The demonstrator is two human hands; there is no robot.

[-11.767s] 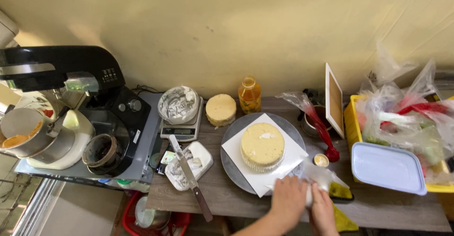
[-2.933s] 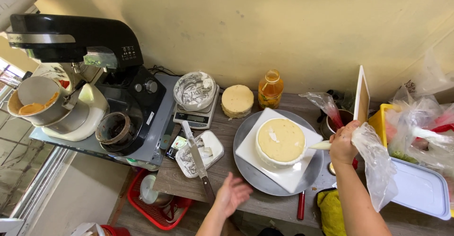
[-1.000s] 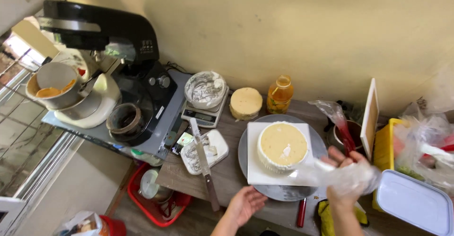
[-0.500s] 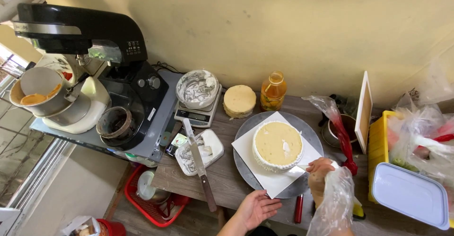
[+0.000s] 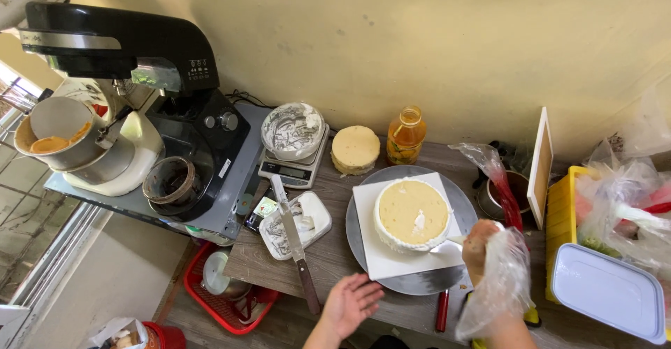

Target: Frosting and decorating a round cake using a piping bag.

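Cake side half piped, top bare

Cake sits on a white square board atop the round turntable on the desk. Cream ruffles line its near side; its top carries only a small dab, so most covering appears left. The right hand is closed around a piping bag, nozzle at the cake's side. The left hand hovers open, empty, near the palette knife.

Home baking kitchen: stand mixer, scale, turntable bearing cake, palette knife on crowded counter.
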